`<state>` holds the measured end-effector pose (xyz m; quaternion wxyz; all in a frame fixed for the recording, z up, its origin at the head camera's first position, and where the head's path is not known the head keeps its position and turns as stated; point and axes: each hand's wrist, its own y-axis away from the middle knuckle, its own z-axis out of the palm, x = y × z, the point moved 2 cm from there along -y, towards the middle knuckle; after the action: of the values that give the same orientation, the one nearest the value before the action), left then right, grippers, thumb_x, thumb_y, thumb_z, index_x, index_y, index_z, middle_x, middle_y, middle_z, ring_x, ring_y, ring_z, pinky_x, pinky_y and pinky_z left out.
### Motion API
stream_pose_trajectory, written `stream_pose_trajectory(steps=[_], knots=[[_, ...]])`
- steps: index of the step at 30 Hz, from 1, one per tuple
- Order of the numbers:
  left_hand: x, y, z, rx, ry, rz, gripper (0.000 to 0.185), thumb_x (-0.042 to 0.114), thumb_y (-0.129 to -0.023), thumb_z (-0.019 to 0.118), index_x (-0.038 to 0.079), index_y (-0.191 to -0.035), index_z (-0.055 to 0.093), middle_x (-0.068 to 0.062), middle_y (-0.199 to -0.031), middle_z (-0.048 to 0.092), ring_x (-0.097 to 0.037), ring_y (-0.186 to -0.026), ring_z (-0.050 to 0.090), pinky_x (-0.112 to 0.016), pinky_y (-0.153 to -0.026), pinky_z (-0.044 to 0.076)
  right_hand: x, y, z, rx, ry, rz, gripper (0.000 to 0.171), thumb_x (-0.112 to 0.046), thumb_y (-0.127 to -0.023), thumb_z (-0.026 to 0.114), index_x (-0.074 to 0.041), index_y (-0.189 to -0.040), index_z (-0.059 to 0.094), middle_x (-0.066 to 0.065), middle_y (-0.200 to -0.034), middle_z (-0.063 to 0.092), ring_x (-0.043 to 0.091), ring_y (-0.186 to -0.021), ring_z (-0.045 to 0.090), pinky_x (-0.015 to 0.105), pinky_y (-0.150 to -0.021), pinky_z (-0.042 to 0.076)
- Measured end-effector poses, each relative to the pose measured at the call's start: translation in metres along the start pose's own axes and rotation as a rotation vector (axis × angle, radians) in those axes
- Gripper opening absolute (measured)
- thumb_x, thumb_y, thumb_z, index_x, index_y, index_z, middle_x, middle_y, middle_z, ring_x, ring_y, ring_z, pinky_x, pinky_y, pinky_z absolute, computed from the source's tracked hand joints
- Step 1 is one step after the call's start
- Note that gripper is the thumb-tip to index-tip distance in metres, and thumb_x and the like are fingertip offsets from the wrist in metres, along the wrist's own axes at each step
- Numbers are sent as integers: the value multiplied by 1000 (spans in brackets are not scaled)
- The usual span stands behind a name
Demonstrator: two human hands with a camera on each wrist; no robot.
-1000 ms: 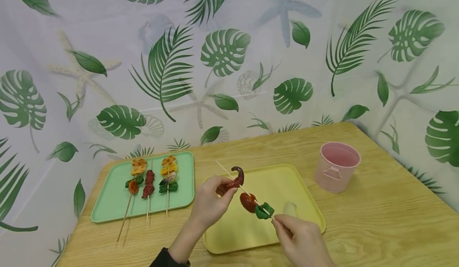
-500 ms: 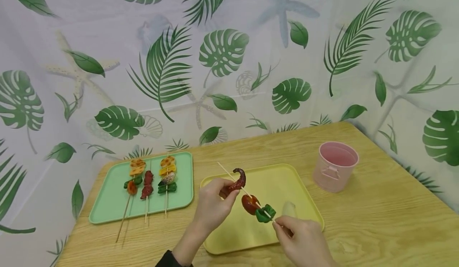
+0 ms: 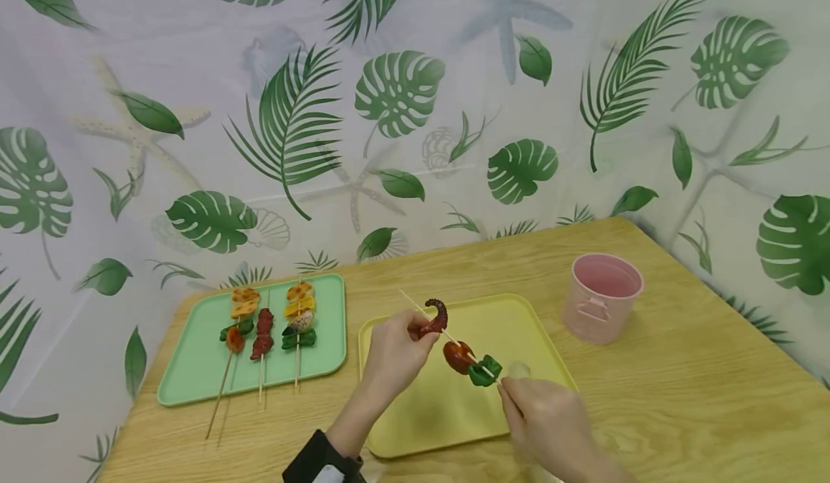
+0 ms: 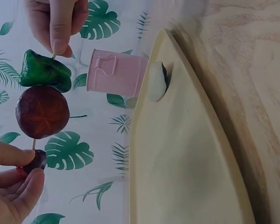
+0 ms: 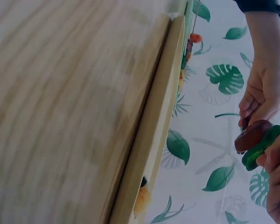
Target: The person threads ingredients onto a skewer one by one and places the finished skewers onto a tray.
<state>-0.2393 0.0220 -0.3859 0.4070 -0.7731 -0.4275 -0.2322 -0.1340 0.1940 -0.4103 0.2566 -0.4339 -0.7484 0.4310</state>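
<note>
In the head view my left hand [image 3: 397, 349] pinches a dark red curled octopus tentacle [image 3: 439, 315] on a thin wooden skewer [image 3: 411, 300]. The skewer's bare tip sticks out past the tentacle, up to the left. Farther down the stick sit a red-brown mushroom cap [image 3: 457, 358] with a star-shaped cut, plain in the left wrist view, and a folded green pepper piece [image 3: 483, 373]. My right hand [image 3: 551, 414] grips the skewer's lower end, right beside the pepper. Both hands are above the yellow tray [image 3: 447, 425].
A pale piece with a dark edge [image 4: 157, 84] lies on the yellow tray, partly hidden behind my right hand in the head view. At left, a green tray [image 3: 194, 364] bears three filled skewers. A pink bucket [image 3: 599, 310] stands at the right.
Both hands and the skewer have shifted slightly right within the head view, which itself drifts a little. My right hand now covers more of the pale piece. Both grips look the same.
</note>
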Motion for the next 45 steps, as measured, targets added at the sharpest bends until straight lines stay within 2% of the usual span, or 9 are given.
stream_pose_trajectory(steps=[7, 9, 12, 15, 20, 25, 30, 36, 45], knots=[[1, 0, 9, -78, 53, 90, 27, 5, -81, 71, -4, -105, 65, -12, -93, 66, -17, -73, 64, -19, -61, 51, 18, 8, -14, -5, -116, 183, 48, -34, -97, 41, -5, -71, 70, -1, -62, 64, -1, -48, 52, 12, -43, 41], [2, -1, 14, -151, 28, 85, 32, 9, -82, 70, -4, -111, 63, -13, -98, 65, -17, -76, 64, -19, -63, 50, 24, 11, -23, -3, -108, 266, 34, -25, -92, 54, -3, -73, 71, 0, -62, 65, -3, -50, 52, 12, -44, 42], [1, -2, 27, -300, -31, 64, 34, 14, -83, 70, -2, -113, 63, -13, -100, 65, -15, -79, 64, -18, -65, 50, 33, 17, -37, 2, -72, 392, 4, -4, -76, 70, -1, -74, 71, -2, -59, 62, -6, -50, 49, 11, -45, 40], [-3, -2, 45, -452, -95, 49, 38, 19, -83, 70, -2, -113, 63, -12, -98, 66, -13, -81, 63, -18, -66, 49, 38, 22, -48, 24, -35, 499, 15, 7, -60, 74, -2, -72, 71, -4, -55, 58, -9, -50, 43, 11, -45, 37], [-14, 2, 72, -586, -174, -13, 52, 30, -78, 74, -3, -116, 61, -12, -99, 67, -16, -88, 63, -21, -70, 50, 36, 30, -57, 36, -18, 614, 15, 9, -59, 76, -2, -68, 71, -9, -52, 53, -11, -48, 39, 9, -45, 34], [-20, 3, 86, -609, -263, -65, 67, 38, -70, 80, -4, -118, 59, -13, -104, 64, -22, -98, 60, -24, -78, 49, 28, 35, -58, -10, -24, 708, 16, 9, -60, 78, -4, -67, 71, -17, -50, 45, -9, -43, 36, 10, -42, 31], [-22, 2, 92, -580, -359, -75, 50, 46, -66, 81, 2, -81, 63, -3, -79, 55, -14, -75, 51, -20, -62, 41, 19, 35, -54, 17, -47, 705, 19, 11, -58, 77, -5, -65, 71, -17, -49, 46, -9, -42, 38, 10, -40, 33], [-25, 3, 91, -508, -328, -147, 43, 31, -66, 82, 6, -54, 49, -1, -64, 43, -11, -60, 37, -20, -52, 33, 12, 34, -48, -6, -22, 715, 17, 9, -59, 79, -5, -65, 71, -13, -48, 49, -9, -42, 37, 10, -41, 33], [-33, 4, 86, -461, -235, -202, 32, 9, -62, 74, 9, -57, 43, 2, -62, 32, -10, -54, 30, -20, -46, 25, 9, 32, -44, -3, -19, 712, 17, 8, -58, 79, -6, -64, 71, -15, -47, 47, -9, -41, 35, 11, -40, 31]])
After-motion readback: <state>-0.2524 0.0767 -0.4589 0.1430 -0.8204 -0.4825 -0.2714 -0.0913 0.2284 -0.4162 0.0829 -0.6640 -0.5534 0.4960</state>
